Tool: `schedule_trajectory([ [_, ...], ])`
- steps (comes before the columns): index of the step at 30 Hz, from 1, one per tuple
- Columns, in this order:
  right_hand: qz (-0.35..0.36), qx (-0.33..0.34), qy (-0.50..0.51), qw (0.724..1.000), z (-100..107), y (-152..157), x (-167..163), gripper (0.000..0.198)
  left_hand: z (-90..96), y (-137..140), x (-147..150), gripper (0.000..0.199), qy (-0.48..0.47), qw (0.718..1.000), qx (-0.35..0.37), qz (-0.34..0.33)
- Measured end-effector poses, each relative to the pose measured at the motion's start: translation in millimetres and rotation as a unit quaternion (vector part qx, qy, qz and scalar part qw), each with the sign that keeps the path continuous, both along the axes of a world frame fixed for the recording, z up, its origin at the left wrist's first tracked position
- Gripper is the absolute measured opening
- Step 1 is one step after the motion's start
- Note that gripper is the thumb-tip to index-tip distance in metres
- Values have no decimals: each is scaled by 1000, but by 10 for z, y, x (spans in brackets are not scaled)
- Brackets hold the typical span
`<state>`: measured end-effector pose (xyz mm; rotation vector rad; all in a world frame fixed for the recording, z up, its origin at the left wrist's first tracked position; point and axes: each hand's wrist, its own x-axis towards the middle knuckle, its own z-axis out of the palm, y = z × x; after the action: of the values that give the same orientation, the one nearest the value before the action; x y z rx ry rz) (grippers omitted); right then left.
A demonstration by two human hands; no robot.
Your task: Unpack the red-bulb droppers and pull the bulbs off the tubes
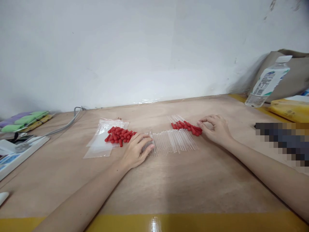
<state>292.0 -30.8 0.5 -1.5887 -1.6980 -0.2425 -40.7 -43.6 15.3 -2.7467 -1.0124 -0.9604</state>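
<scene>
My left hand (138, 149) rests over the left end of a row of thin clear glass dropper tubes (176, 141), its thumb and forefinger closed around a tube there. To its left, a pile of red rubber bulbs (118, 133) lies on clear zip bags (98, 141), partly behind my fingers. My right hand (216, 129) is curled in a pinch at the right end of a row of droppers with red bulbs (187, 126). Its fingertips touch the bulb end of the last dropper. The droppers' glass tubes point away toward the wall.
A plastic bottle (267, 82) leans by a grey bag (293, 77) at the back right, near a yellow packet (289, 108). On the left are a power strip (26, 153), a grey cable (65, 125) and coloured packets (26, 120). Yellow tape (193, 222) lines the table's front edge.
</scene>
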Motion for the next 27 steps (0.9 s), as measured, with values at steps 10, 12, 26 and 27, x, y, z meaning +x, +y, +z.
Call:
schedule_trajectory([
  [10, 0, -55, -5, 998, 151, 70, -168, 25, -10, 20, 5, 23, 8, 998, -54, -16],
  [12, -10, -95, -9, 995, 208, 116, -206, 25, -16, 19, 0, 23, 8, 998, -55, -14],
  [26, -29, -208, 9, 978, 300, 291, -308, 33, -28, 27, -21, 25, 7, 999, -49, -18],
  [27, -26, -199, 26, 979, 303, 301, -303, 34, -30, 26, -21, 25, 6, 999, -47, -18],
])
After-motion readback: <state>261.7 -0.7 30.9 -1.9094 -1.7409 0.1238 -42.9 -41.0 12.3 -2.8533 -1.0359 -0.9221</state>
